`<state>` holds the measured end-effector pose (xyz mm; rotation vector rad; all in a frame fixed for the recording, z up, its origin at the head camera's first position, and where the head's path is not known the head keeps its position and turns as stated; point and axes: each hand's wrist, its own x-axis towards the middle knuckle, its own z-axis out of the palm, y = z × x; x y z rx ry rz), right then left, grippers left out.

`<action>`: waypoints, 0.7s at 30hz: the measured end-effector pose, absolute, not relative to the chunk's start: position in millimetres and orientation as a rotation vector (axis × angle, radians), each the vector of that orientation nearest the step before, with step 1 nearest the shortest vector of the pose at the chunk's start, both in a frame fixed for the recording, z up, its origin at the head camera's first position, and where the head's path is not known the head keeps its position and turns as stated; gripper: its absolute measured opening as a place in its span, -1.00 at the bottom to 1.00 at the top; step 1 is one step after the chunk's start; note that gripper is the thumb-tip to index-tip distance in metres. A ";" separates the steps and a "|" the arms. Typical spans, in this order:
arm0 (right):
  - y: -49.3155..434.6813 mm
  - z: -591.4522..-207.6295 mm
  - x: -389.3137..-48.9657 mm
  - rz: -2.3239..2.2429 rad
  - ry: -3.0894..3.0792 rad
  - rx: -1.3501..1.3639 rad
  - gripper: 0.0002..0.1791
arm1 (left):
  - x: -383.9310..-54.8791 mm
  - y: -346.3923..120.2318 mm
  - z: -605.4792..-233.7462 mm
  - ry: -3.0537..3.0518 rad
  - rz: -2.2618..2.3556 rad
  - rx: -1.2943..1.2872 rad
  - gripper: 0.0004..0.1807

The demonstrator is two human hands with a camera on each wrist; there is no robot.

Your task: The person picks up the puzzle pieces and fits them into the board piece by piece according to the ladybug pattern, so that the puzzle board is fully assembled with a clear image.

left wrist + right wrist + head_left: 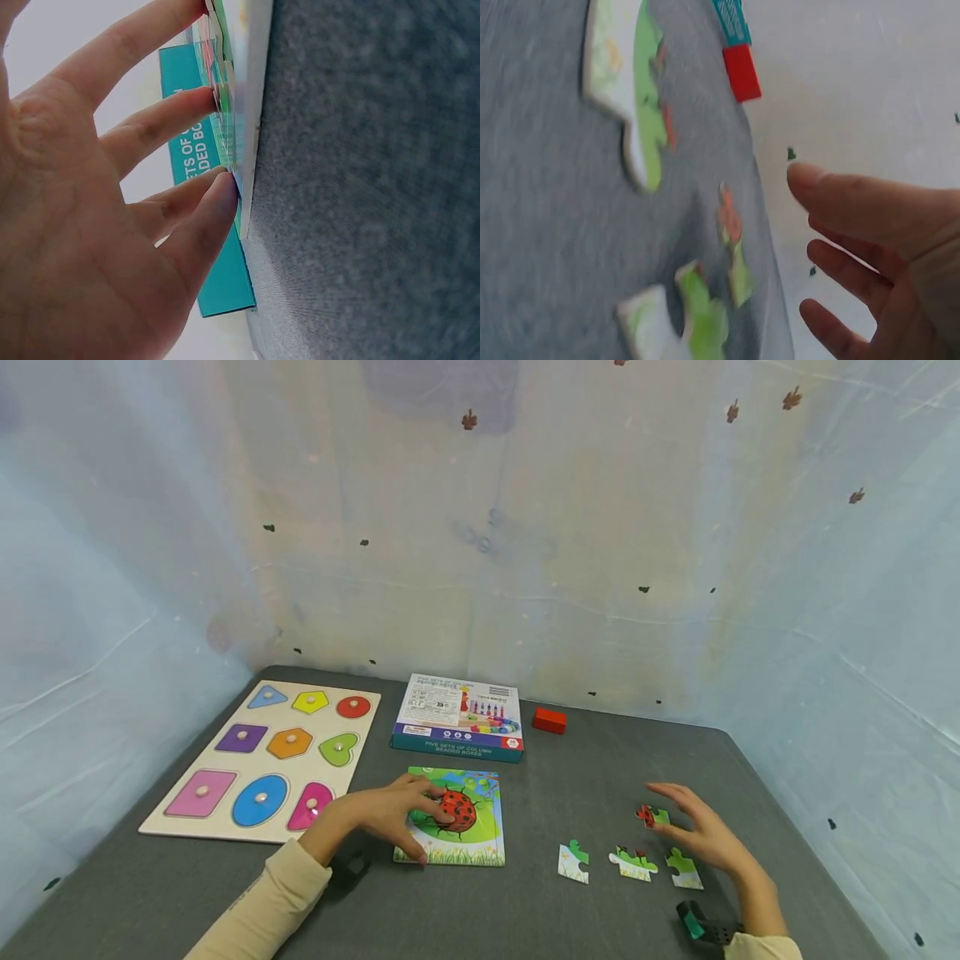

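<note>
My left hand (pixel 386 810) rests on a square ladybug puzzle board (pixel 472 843), fingers spread over its left half. In the left wrist view, the fingertips of that hand (pixel 97 202) touch the board's surface (pixel 244 112). To the right, my right hand (pixel 705 835) hovers with nothing in it, thumb and fingers apart. Near its fingertips lies a red and green jigsaw piece (pixel 661 816). Three more jigsaw pieces lie in a row: a left one (pixel 572 865), a middle one (pixel 633 867) and a right one (pixel 686 872) below the hand.
A wooden shape board (pixel 300 785) with knobbed coloured pieces lies at the left. Behind the ladybug board sits a flat teal-edged box (pixel 457 747), with a red block (pixel 550 720) beside it. Pale sheeting (pixel 480 602) rises behind the grey table.
</note>
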<state>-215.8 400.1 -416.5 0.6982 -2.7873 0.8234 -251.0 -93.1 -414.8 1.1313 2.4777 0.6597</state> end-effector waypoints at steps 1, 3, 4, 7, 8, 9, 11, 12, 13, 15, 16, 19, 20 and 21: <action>402.5 -417.4 -215.6 0.824 -2.798 0.698 -0.39 | -250.9 -93.0 -415.0 2.478 0.661 1.134 -0.40; 407.5 -420.2 -215.5 0.814 -2.831 0.679 -0.37 | -250.4 -93.1 -415.4 2.475 0.665 1.133 -0.40; 410.0 -422.0 -215.9 0.802 -2.847 0.671 -0.36 | -250.3 -93.1 -415.7 2.477 0.665 1.136 -0.40; 416.5 -429.6 -218.1 0.786 -2.884 0.655 -0.36 | -250.4 -93.1 -416.5 2.482 0.660 1.145 -0.41; 417.9 -432.2 -218.8 0.776 -2.888 0.653 -0.36 | -250.4 -93.2 -416.7 2.483 0.659 1.148 -0.41; 418.8 -434.6 -219.5 0.771 -2.888 0.657 -0.37 | -250.7 -93.3 -417.0 2.483 0.659 1.149 -0.41; 419.1 -438.3 -220.2 0.767 -2.880 0.663 -0.40 | -251.0 -93.4 -417.5 2.483 0.659 1.151 -0.41; 418.8 -439.7 -220.4 0.761 -2.873 0.664 -0.41 | -251.2 -93.4 -417.7 2.482 0.661 1.150 -0.41; 418.1 -440.2 -220.4 0.753 -2.864 0.670 -0.43 | -251.3 -93.5 -417.8 2.481 0.662 1.149 -0.41; 416.5 -440.7 -220.1 0.737 -2.852 0.671 -0.46 | -251.3 -93.6 -417.7 2.480 0.664 1.147 -0.41; 415.7 -440.7 -220.0 0.728 -2.847 0.669 -0.47 | -251.4 -93.6 -417.6 2.482 0.662 1.147 -0.41; 414.3 -440.6 -220.3 0.702 -2.837 0.665 -0.52 | -251.9 -93.4 -417.3 2.483 0.659 1.149 -0.41; 414.0 -441.1 -220.3 0.690 -2.831 0.660 -0.53 | -252.1 -93.3 -417.2 2.484 0.658 1.149 -0.41; 414.0 -441.6 -220.6 0.678 -2.827 0.657 -0.55 | -252.5 -93.1 -417.3 2.485 0.656 1.149 -0.41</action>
